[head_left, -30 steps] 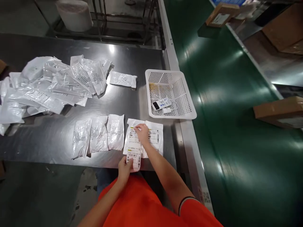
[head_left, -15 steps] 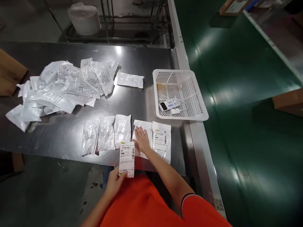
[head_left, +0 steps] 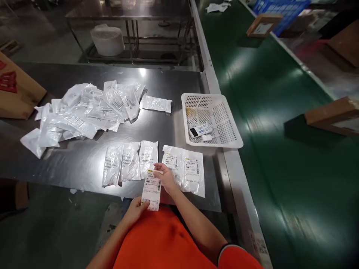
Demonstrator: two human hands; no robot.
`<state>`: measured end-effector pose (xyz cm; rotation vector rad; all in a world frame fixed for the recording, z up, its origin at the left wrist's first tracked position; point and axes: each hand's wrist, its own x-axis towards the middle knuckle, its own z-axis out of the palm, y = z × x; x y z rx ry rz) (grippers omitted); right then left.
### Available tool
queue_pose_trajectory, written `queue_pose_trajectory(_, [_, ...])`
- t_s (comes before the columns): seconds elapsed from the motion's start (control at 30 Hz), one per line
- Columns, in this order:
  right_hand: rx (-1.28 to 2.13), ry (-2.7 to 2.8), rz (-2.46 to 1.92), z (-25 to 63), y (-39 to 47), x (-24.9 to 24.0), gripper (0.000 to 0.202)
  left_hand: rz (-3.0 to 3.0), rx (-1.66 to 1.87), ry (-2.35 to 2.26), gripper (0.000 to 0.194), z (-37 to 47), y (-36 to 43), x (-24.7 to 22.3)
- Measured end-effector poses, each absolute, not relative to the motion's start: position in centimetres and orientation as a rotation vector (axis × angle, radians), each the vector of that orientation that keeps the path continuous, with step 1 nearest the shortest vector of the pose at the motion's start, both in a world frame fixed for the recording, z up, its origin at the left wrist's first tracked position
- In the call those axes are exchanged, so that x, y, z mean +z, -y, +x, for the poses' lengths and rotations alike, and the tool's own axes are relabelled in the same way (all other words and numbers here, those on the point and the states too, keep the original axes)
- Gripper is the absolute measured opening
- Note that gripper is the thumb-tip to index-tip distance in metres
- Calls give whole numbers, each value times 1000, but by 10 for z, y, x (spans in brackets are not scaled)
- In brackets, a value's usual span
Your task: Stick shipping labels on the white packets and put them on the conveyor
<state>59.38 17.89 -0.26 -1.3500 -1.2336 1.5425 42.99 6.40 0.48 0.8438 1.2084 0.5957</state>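
Note:
Between my two hands is a printed shipping label [head_left: 151, 192] with barcodes. My left hand [head_left: 137, 209] pinches its lower end near the table's front edge. At the top right corner, the fingers of my right hand [head_left: 166, 179] are closed on the label. Right of my right hand lie two white mailer bags with labels on them, a nearer one [head_left: 171, 158] and a farther one [head_left: 193, 173]. Behind and left of the label, three white mailer bags lie in a row: a left one [head_left: 112, 164], a middle one [head_left: 130, 160] and a right one [head_left: 148, 157].
A heap of white mailer bags [head_left: 84, 108] covers the steel table's left part, with a single bag [head_left: 156, 104] beside it. A white basket [head_left: 232, 130] holds a small device [head_left: 200, 130] and a cable. Along the right runs a green conveyor [head_left: 260, 149] carrying boxes [head_left: 333, 116].
My right hand has left the labelled bag, moving left and nearer to take hold of the label's top corner. The label stays in my left hand. Boxes on the conveyor have shifted in view.

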Motion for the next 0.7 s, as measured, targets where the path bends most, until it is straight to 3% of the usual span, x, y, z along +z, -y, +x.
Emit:
queue_pose_trajectory(0.2, [1531,1254,-1438,575,-175,18,20,811,856,-1408,53,421,-94,14])
queue_pose_trajectory(0.3, [1442,1293,-1443,570,-165,22,17,733,935,-1423,36,422,-123,20])
queue_pose_trajectory(0.37, [1347,1315,-1449,568,-163,20,17,713,940,-1468,37,426,-138,19])
queue_pose_trajectory(0.53, [1114,1459,-1473,560,-204,-2,19,626,1013,-1660,47,442,-140,6])
queue_pose_trajectory(0.7, [806,1615,-1850,540,-281,-39,13,534,944,-1676,46,439,-104,-21])
